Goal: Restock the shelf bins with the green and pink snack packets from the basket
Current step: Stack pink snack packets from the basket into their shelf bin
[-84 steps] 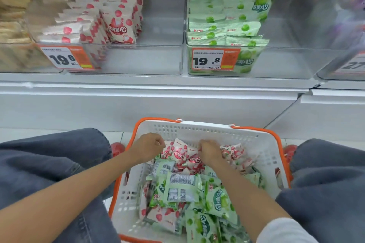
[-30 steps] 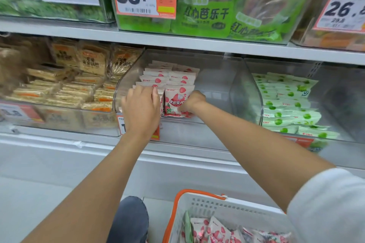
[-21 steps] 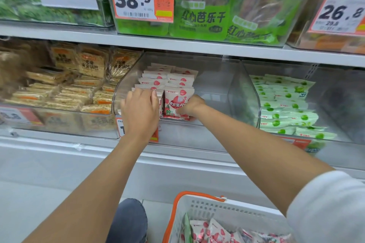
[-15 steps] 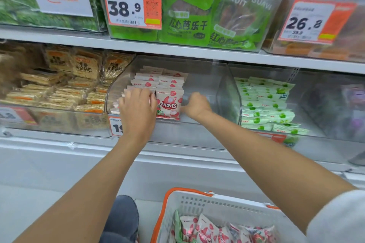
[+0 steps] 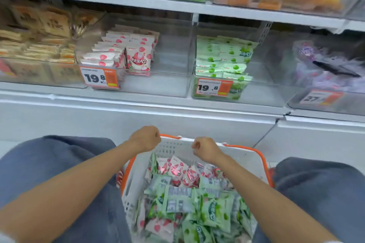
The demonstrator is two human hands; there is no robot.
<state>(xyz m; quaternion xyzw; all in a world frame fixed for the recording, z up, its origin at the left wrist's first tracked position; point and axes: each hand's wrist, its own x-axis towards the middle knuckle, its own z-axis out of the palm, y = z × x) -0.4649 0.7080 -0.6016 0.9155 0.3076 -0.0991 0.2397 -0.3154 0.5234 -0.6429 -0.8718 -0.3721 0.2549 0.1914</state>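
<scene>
Both hands hover over the far rim of the white, orange-trimmed basket (image 5: 245, 157) between my knees. My left hand (image 5: 145, 139) and my right hand (image 5: 207, 151) have their fingers curled and hold nothing. Inside the basket, pink packets (image 5: 177, 169) lie at the far end and green packets (image 5: 213, 211) fill the near end. On the shelf above, a clear bin (image 5: 169, 85) holds rows of pink packets (image 5: 138, 57) on its left side. The bin to its right (image 5: 262, 94) holds stacked green packets (image 5: 223, 55).
Orange price tags reading 19.8 (image 5: 98, 78) hang on both bin fronts. Brown snack packs (image 5: 39, 45) fill the bin at left, purple packs (image 5: 320, 65) the bin at right. A higher shelf (image 5: 177, 6) carries green bags. My denim-clad knees (image 5: 59, 163) flank the basket.
Both hands have left the pink bin and dropped to the basket's far rim. The view has tilted down, so the basket and my knees show again.
</scene>
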